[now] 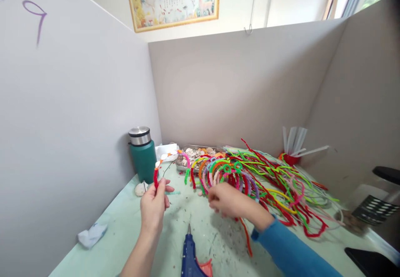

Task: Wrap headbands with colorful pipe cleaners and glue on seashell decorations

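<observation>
My left hand (153,206) pinches the red end of an arched headband (156,175) wrapped in fuzzy pipe cleaner. White and orange pieces sit along its arch, which curves over toward a pink and green end. To the right, my right hand (226,200) is held low over the table with its fingers bent down and drawn together; whatever they hold is hidden. Just behind it stands a row of coloured pipe-cleaner arches (215,168), some with small green loops. A blue glue gun (189,250) with a red trigger lies between my forearms, nozzle pointing away from me.
A metal tray (181,167) of shells sits at the back. Loose pipe cleaners (281,185) spread over the right side. White sticks stand in a red cup (290,159). At left are a green bottle (143,160) and crumpled tissue (92,235). Grey partitions (237,89) enclose the table.
</observation>
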The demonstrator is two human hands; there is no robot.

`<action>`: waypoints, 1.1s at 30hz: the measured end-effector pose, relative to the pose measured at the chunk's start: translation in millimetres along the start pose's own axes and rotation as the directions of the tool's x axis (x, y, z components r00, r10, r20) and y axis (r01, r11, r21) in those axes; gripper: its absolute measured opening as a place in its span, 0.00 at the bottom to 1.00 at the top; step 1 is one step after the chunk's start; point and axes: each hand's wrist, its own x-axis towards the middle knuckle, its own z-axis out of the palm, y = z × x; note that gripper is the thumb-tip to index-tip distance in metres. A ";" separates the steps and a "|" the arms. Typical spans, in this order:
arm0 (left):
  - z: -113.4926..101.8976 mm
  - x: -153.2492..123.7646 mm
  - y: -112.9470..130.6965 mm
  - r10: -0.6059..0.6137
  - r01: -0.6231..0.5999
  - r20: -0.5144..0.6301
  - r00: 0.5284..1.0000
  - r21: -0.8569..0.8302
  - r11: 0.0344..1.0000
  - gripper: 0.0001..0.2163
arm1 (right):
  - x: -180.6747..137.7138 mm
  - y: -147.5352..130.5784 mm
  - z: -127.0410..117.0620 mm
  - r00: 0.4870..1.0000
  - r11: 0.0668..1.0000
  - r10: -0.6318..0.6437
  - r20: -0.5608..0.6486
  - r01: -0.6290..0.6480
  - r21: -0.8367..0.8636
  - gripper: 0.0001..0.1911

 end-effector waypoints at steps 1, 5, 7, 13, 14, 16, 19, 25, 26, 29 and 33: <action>-1.1 0.8 0.1 0.020 -0.020 -0.013 1.000 0.000 1.000 0.22 | 12.5 -5.4 -11.1 0.996 1.000 0.008 -0.084 -0.008 -0.004 0.08; -4.0 5.7 -3.4 0.072 -0.071 -0.020 0.997 0.034 0.997 0.20 | 53.4 -25.7 -48.5 0.895 0.995 0.016 -0.445 0.031 0.098 0.12; -4.4 7.2 -4.9 0.069 -0.069 -0.007 0.998 0.032 0.997 0.20 | 56.6 -30.8 -52.4 0.851 0.983 -0.046 -0.524 0.132 0.128 0.13; 1.3 2.8 -4.8 0.054 -0.056 0.102 0.993 0.010 0.998 0.21 | 20.1 -28.1 -21.2 0.911 0.896 -0.065 -0.408 0.233 0.377 0.15; 2.7 1.8 -4.9 0.055 -0.058 0.130 0.990 0.025 0.998 0.21 | 14.8 -26.7 -16.6 0.918 0.875 -0.052 -0.392 0.231 0.426 0.15; 4.6 0.3 -5.9 0.060 -0.071 0.170 0.984 0.057 0.996 0.21 | 8.1 -23.3 -10.8 0.919 0.840 -0.053 -0.390 0.252 0.480 0.14; 5.3 -0.8 -8.9 0.075 -0.091 0.207 0.975 0.068 0.994 0.20 | 5.2 -16.4 -7.2 0.901 0.824 -0.080 -0.427 0.301 0.480 0.14; 4.9 -2.8 -16.2 0.170 -0.216 0.249 0.953 0.169 0.962 0.18 | 4.3 -4.7 -3.4 0.825 0.918 -0.143 -0.546 0.317 0.239 0.11; 4.8 -3.0 -17.2 0.195 -0.250 0.251 0.948 0.206 0.946 0.17 | 3.8 -4.1 -2.9 0.819 0.921 -0.180 -0.545 0.336 0.200 0.10; 4.4 -3.0 -18.7 0.283 -0.353 0.262 0.923 0.282 0.892 0.15 | 3.3 -2.7 -1.6 0.788 0.915 -0.268 -0.554 0.388 0.110 0.10; 3.6 -3.1 -18.0 0.343 -0.400 0.227 0.911 0.290 0.869 0.15 | 5.3 1.0 1.1 0.784 0.915 -0.304 -0.541 0.398 0.063 0.09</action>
